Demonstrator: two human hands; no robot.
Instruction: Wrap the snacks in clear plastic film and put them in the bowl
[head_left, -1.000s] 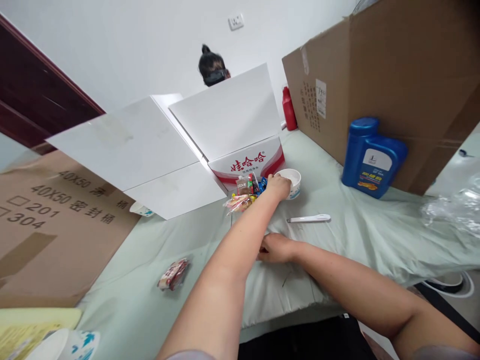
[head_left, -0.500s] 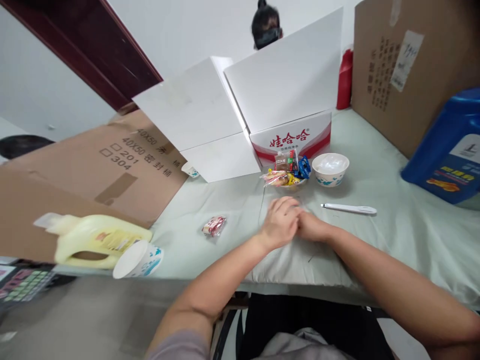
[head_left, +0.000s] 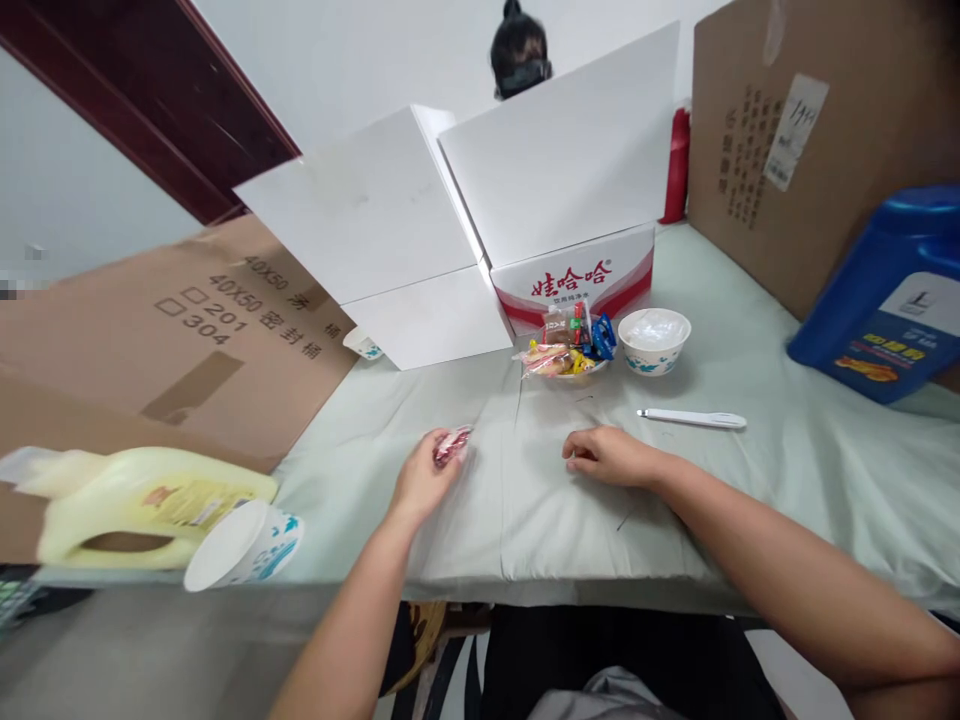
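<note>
My left hand is closed around a small red-and-white snack packet on the pale green tablecloth. My right hand rests on the cloth to its right, fingers curled loosely with nothing seen in them. Beyond the hands sits a small dish heaped with wrapped sweets, and beside it a white paper bowl with blue print. A white pen-like tool lies right of my right hand.
An open white carton with red lettering stands behind the sweets; a person's head shows above it. Brown cardboard leans at left, a big brown box at right. A blue jug, yellow jug and tipped paper cup lie around.
My left hand pulled back from the bowl, joined the right hand, then swung left and closed on the snack packet. The view also turned left.
</note>
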